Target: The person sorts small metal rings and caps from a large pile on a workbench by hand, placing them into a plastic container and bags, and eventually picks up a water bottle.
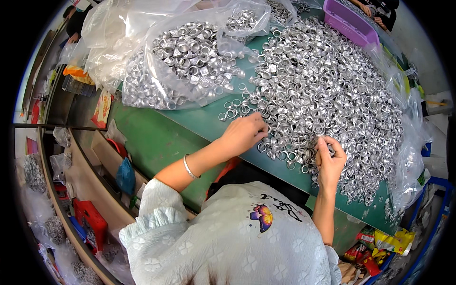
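A broad heap of silver-coloured metal rings (327,90) covers much of the green table (190,121). My left hand (244,134) is at the heap's near left edge, its fingers curled together and pointing down at the rings. Whatever it holds, if anything, is hidden by the fingers. Farther right, my right hand (331,157) is over the near part of the heap, with thumb and forefinger pinched. Something small may be between those fingertips, but it blends with the rings behind. A few loose rings (231,113) lie just beyond my left hand.
A clear plastic bag (142,78) full of similar rings lies at the far left of the heap. At the far right stands a purple plastic basket (350,21). Shelves with bagged parts (57,228) are at left. Two other people show at the far edges.
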The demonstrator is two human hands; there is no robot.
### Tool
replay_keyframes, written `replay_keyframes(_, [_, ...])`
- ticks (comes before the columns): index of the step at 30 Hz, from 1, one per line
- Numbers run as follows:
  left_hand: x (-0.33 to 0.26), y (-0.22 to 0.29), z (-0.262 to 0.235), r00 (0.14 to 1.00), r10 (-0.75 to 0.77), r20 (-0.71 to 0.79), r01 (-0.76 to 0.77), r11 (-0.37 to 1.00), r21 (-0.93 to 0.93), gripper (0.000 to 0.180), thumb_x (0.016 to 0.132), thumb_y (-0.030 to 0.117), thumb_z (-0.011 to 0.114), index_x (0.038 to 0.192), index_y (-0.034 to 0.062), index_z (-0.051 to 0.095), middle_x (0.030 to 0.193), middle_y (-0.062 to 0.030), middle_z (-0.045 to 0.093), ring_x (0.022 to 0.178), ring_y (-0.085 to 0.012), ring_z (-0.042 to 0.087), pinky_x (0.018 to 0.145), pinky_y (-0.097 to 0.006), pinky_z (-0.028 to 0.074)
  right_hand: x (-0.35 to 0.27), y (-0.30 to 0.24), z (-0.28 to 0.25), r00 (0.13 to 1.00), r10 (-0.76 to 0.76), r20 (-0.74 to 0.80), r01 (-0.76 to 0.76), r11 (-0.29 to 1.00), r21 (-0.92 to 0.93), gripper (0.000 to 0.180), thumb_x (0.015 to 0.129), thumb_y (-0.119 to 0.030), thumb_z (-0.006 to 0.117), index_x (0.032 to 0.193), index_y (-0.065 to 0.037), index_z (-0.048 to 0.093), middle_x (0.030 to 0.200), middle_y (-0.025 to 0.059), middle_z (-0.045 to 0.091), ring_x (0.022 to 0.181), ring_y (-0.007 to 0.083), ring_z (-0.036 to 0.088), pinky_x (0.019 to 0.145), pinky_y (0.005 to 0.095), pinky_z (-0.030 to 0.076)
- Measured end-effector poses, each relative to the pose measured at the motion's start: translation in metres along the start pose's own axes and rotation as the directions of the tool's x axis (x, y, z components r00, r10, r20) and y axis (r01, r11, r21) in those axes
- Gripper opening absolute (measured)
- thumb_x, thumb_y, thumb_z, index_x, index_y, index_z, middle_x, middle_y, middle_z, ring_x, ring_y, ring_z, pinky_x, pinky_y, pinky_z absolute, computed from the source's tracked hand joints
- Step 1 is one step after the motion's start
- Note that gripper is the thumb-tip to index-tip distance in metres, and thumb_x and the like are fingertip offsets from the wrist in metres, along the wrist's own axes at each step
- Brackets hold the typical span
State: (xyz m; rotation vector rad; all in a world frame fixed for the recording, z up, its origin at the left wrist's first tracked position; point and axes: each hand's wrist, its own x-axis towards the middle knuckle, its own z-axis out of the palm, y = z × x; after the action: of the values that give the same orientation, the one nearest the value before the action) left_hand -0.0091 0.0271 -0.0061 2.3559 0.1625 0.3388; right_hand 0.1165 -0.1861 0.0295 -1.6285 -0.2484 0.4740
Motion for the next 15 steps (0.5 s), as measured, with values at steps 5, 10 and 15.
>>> replay_keyframes(5, [0.012,0.009,-0.018,0.940,-0.291,0.177,0.286,0.390,-0.875,0.010,0.085,0.009,0.061,0.090,0.0020,0.056,0.071,-0.0006,0.052,0.059,-0.0067,0.041,0.046,-0.021,0.032,0.007,0.001,-0.005,0.975,0.124,0.186,-0.207,0.812,0.546,0.015,0.093,-0.017,0.051,0.095,-0.002,0.057,0.078,0.0060,0.053,0.042,0.0063,0.036,0.032,0.0183,0.026])
replay_keyframes(10, [0.000,0.039,0.020,0.874,-0.139,0.465,0.339,-0.513,-0.789,0.013,0.083,0.012,0.054,0.089,0.0014,0.051,0.091,-0.0109,0.051,0.056,-0.0070,0.038,0.040,-0.018,0.029,0.004,0.006,0.015,0.876,0.167,0.452,-0.482,0.295,0.825,0.027,0.096,-0.028,0.043,0.097,-0.004,0.055,0.079,0.0082,0.052,0.046,0.0114,0.040,0.032,0.0214,0.029])
replay_keyframes(15, [-0.012,0.074,0.054,0.747,0.059,0.662,0.542,-0.630,-0.556,0.014,0.080,0.016,0.048,0.089,0.0049,0.051,0.080,-0.0097,0.051,0.060,-0.0148,0.046,0.043,-0.023,0.034,-0.016,0.002,0.027,0.989,-0.045,0.142,-0.067,0.718,0.692,0.028,0.096,-0.023,0.044,0.094,0.002,0.057,0.082,0.0104,0.056,0.048,0.0114,0.044,0.040,0.0218,0.033])
